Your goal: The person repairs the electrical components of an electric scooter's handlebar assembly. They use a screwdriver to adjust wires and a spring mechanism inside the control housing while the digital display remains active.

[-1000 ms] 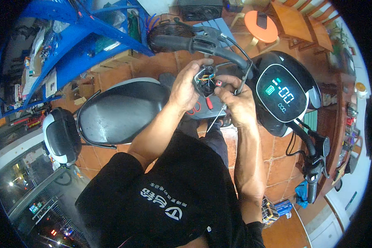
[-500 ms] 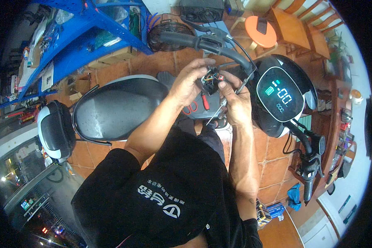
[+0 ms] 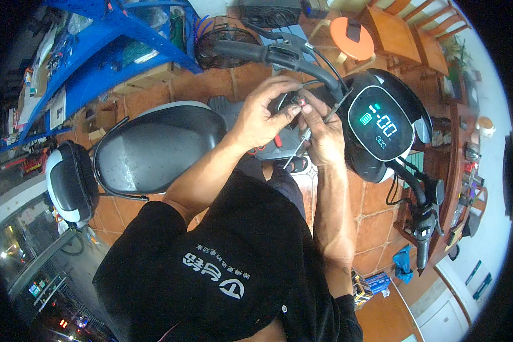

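My left hand (image 3: 268,114) is closed round a small black housing with wires (image 3: 296,100), which its fingers mostly hide. Its thumb tip meets the fingertips of my right hand (image 3: 326,137) at a small reddish part. A screwdriver (image 3: 297,149) with a thin metal shaft is tucked in my right hand, its tip pointing down toward my legs. Above both hands runs the scooter's left handlebar (image 3: 282,57). Below them, a red-handled tool (image 3: 277,141) and red scissor handles (image 3: 257,149) lie on the grey footboard, partly covered by my left hand and arm.
The scooter's lit display (image 3: 381,122) is right of my hands, and its black seat (image 3: 162,148) is to the left. Blue shelving (image 3: 97,51) stands at the far left. An orange round stool (image 3: 352,39) and a black fan (image 3: 225,45) are beyond the handlebar.
My left thumb and fingers have closed in toward my right fingertips, now covering most of the housing and its wires. The screwdriver stays in my right hand. The whole view has shifted slightly.
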{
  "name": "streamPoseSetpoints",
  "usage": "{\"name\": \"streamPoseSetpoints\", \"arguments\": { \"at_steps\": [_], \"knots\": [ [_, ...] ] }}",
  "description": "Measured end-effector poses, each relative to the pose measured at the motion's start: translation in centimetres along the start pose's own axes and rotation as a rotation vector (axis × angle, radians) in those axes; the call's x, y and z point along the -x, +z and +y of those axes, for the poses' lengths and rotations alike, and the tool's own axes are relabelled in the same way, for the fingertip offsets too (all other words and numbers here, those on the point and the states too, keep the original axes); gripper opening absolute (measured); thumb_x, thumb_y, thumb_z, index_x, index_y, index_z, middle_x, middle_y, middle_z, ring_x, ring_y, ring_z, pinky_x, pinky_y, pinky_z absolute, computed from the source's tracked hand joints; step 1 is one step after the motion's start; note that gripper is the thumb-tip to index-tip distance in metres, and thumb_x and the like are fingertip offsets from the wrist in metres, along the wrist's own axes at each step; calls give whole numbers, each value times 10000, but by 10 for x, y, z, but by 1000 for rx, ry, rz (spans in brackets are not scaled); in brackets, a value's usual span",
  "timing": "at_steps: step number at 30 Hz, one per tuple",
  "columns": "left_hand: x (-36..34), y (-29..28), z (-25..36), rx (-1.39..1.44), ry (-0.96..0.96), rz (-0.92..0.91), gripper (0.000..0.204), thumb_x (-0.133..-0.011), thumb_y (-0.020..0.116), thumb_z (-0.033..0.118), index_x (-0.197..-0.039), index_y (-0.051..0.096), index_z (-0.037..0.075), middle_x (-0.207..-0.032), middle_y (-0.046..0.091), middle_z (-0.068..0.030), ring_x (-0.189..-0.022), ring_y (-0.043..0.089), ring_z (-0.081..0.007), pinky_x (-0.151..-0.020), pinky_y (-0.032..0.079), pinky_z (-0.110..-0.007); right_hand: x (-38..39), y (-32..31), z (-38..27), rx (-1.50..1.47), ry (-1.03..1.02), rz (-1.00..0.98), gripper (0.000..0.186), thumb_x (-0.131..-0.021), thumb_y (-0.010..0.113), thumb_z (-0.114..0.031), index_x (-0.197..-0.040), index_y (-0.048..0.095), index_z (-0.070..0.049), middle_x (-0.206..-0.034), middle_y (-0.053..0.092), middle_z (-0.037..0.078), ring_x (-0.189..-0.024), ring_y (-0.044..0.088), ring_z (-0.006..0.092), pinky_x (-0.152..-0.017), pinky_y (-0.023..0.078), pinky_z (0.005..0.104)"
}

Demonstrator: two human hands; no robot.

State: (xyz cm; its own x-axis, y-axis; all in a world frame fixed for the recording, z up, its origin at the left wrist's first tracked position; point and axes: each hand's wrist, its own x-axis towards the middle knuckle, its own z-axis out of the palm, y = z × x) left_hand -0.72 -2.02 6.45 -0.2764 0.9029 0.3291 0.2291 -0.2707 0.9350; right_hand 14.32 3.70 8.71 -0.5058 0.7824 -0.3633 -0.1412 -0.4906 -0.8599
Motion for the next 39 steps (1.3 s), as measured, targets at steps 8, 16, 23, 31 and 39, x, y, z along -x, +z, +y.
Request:
{"name": "streamPoseSetpoints", "arguments": {
  "at_steps": [8,16,23,31,39],
  "knots": [
    [-5,7,9,-135,70,11,198,-808,696,35,-1005,704,27,-1150,637,-136,-1091,612,-260,-926,483,-364,9,-2,8,-61,16,155,208,-894,702,-142,-1039,688,7,-683,592,-6,-503,483,49,-410,338,188],
    [-4,18,11,-149,67,7,241,-752,727,22,-992,708,44,-1143,638,-131,-1091,612,-270,-924,488,-369,13,-13,8,-55,-30,113,249,-896,703,-194,-1039,692,10,-667,589,-7,-471,450,45,-401,319,195],
    [-2,19,11,-207,130,-7,259,-710,723,-13,-963,702,41,-1108,646,-124,-1068,620,-275,-917,492,-371,10,-12,11,30,-97,120,208,-887,694,-163,-994,701,14,-705,625,0,-578,514,56,-518,395,203],
    [-1,20,9,-207,165,-1,269,-708,729,-13,-969,692,41,-1097,644,-126,-1050,625,-277,-898,502,-372,8,-14,17,-45,-108,79,117,-882,667,-97,-921,680,12,-803,673,35,-710,590,88,-664,476,233],
    [0,19,2,-190,191,11,323,-703,746,-20,-1013,682,42,-1102,645,-133,-1036,632,-284,-893,509,-379,3,-18,18,-43,-89,28,118,-880,670,-91,-932,671,16,-818,679,52,-724,612,100,-676,500,251]
  ]
}}
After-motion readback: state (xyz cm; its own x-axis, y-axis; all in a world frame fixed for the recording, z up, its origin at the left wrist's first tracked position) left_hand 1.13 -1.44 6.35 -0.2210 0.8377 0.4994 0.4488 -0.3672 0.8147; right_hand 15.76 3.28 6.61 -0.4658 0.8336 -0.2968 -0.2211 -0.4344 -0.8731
